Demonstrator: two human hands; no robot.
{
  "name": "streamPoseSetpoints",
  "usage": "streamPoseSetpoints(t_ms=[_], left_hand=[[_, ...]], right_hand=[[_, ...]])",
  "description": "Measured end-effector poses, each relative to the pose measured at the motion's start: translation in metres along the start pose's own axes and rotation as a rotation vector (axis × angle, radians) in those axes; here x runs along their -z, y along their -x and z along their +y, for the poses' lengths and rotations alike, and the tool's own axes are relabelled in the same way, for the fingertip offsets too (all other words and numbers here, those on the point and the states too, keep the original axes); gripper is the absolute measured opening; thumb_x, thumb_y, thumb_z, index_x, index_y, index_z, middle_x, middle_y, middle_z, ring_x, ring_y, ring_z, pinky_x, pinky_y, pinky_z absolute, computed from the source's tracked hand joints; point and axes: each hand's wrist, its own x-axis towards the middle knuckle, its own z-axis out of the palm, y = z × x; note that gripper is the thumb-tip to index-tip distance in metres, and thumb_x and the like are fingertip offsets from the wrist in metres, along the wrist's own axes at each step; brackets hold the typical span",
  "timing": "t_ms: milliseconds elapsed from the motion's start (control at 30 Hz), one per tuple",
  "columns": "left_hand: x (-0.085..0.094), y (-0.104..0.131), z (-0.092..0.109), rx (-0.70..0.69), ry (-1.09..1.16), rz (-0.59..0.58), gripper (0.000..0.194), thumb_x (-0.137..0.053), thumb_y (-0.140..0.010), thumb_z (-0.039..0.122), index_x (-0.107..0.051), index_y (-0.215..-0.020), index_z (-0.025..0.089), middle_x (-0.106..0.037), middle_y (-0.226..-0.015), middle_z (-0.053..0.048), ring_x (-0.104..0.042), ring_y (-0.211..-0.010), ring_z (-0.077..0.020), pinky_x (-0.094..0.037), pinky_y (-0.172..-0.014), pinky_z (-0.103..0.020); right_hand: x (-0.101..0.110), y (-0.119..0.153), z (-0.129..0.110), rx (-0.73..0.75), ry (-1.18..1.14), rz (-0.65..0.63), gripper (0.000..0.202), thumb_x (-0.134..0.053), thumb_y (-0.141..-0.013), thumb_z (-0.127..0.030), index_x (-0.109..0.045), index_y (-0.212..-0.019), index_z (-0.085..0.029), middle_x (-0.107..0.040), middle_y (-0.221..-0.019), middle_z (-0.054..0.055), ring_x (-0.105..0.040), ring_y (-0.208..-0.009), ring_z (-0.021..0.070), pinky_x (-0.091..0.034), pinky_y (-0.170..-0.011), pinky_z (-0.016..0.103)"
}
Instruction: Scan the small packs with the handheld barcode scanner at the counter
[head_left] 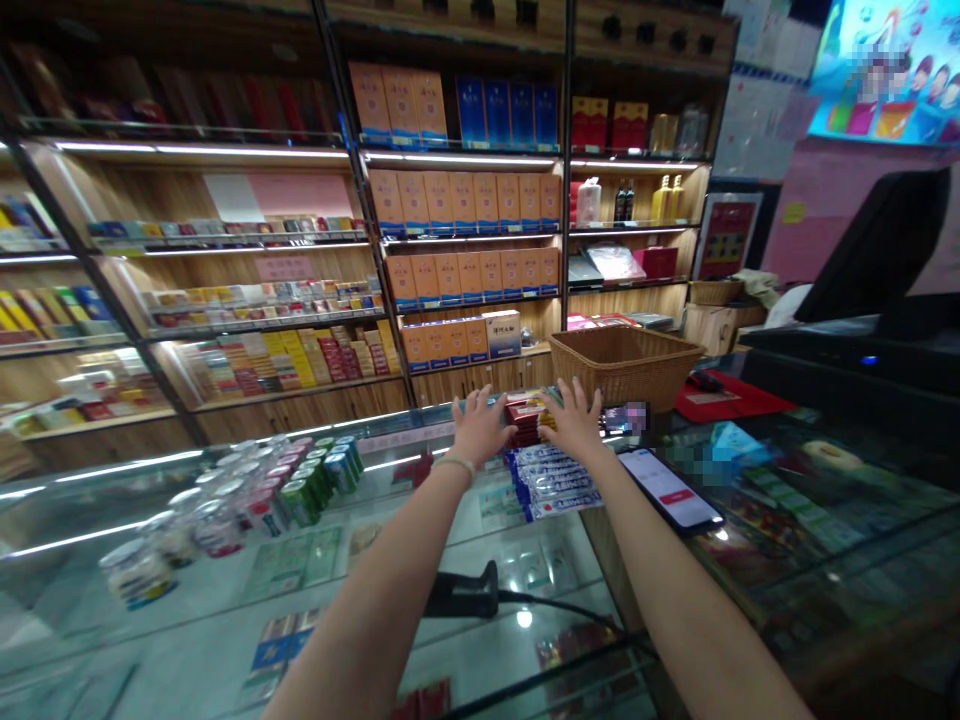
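On a glass counter lie blue-and-white wrapped packets in a row. Behind them sits a stack of small red packs, with yellow ones beside it. My left hand is at the left side of the red stack, fingers spread and holding nothing; its thumb is close to the packs, and whether it touches them is unclear. My right hand is over the right side of the stack, just behind the blue-and-white packets, its fingers apart and nothing held. A yellowish band circles my left wrist.
A wicker basket stands behind my right hand. Right of the packets lies a lit phone. A black scanner with a cable rests between my forearms. Cans and jars stand in rows at left. A monitor is at right.
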Motion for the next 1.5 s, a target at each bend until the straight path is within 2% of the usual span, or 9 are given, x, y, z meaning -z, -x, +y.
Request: streamPoseSetpoints(t_ms=[300, 500, 700, 967, 1100, 1267, 1500], left_hand=[[0.011, -0.030, -0.045, 0.074, -0.070, -0.014, 0.069, -0.065, -0.089, 0.054, -0.046, -0.151, 0.033, -0.033, -0.166, -0.013, -0.028, -0.151, -0.0338, -0.017, -0.122, -0.066], [0.000, -0.042, -0.065, 0.095, -0.058, -0.050, 0.064, -0.068, -0.087, 0.053, -0.052, -0.147, 0.034, -0.032, -0.167, -0.012, -0.028, -0.152, -0.0345, -0.016, -0.121, -0.068], [-0.018, -0.049, -0.070, 0.073, -0.051, -0.053, 0.049, -0.070, -0.086, 0.050, -0.066, -0.133, 0.035, -0.035, -0.165, -0.011, -0.029, -0.151, -0.0345, -0.016, -0.120, -0.069], [-0.033, -0.052, -0.064, 0.057, -0.032, -0.067, 0.031, -0.071, -0.085, 0.042, -0.076, -0.116, 0.037, -0.042, -0.160, -0.006, -0.029, -0.149, -0.0351, -0.016, -0.120, -0.070], [-0.029, -0.051, -0.059, 0.054, -0.035, -0.049, 0.021, -0.068, -0.088, 0.036, -0.079, -0.106, 0.035, -0.048, -0.156, -0.006, -0.030, -0.149, -0.0342, -0.012, -0.121, -0.070], [-0.017, -0.044, -0.055, 0.035, -0.042, -0.043, 0.018, -0.070, -0.086, 0.032, -0.080, -0.100, 0.034, -0.048, -0.157, -0.005, -0.028, -0.150, -0.0345, -0.010, -0.121, -0.070], [0.013, -0.023, -0.061, 0.010, -0.040, -0.013, 0.015, -0.073, -0.085, 0.033, -0.081, -0.098, 0.034, -0.048, -0.157, -0.005, -0.031, -0.150, -0.0361, -0.012, -0.120, -0.072]], right_hand=[[0.011, -0.055, -0.037, 0.076, -0.095, -0.082, 0.063, -0.054, -0.095, -0.061, -0.045, -0.153, -0.037, -0.020, -0.171, 0.012, -0.007, -0.158, 0.0381, 0.001, -0.118, 0.073], [0.005, -0.084, -0.056, 0.133, -0.081, -0.140, 0.056, -0.055, -0.095, -0.057, -0.052, -0.148, -0.038, -0.021, -0.171, 0.010, -0.006, -0.158, 0.0377, 0.003, -0.118, 0.072], [-0.015, -0.094, -0.065, 0.186, -0.074, -0.127, 0.043, -0.064, -0.092, -0.053, -0.068, -0.131, -0.037, -0.024, -0.170, 0.008, -0.006, -0.157, 0.0380, 0.002, -0.118, 0.073], [-0.034, -0.094, -0.072, 0.218, -0.049, -0.136, 0.031, -0.068, -0.092, -0.043, -0.074, -0.121, -0.034, -0.029, -0.168, 0.010, -0.010, -0.157, 0.0384, -0.001, -0.118, 0.074], [-0.034, -0.094, -0.074, 0.216, -0.047, -0.120, 0.026, -0.066, -0.093, -0.037, -0.076, -0.117, -0.034, -0.034, -0.166, 0.007, -0.012, -0.157, 0.0368, -0.003, -0.118, 0.073], [-0.029, -0.090, -0.078, 0.234, -0.035, -0.097, 0.020, -0.067, -0.092, -0.030, -0.079, -0.108, -0.031, -0.037, -0.165, 0.005, -0.015, -0.156, 0.0350, -0.003, -0.120, 0.072], [0.003, -0.071, -0.092, 0.270, -0.033, -0.052, 0.020, -0.067, -0.092, -0.030, -0.078, -0.108, -0.030, -0.035, -0.166, 0.005, -0.016, -0.156, 0.0357, -0.005, -0.119, 0.073]])
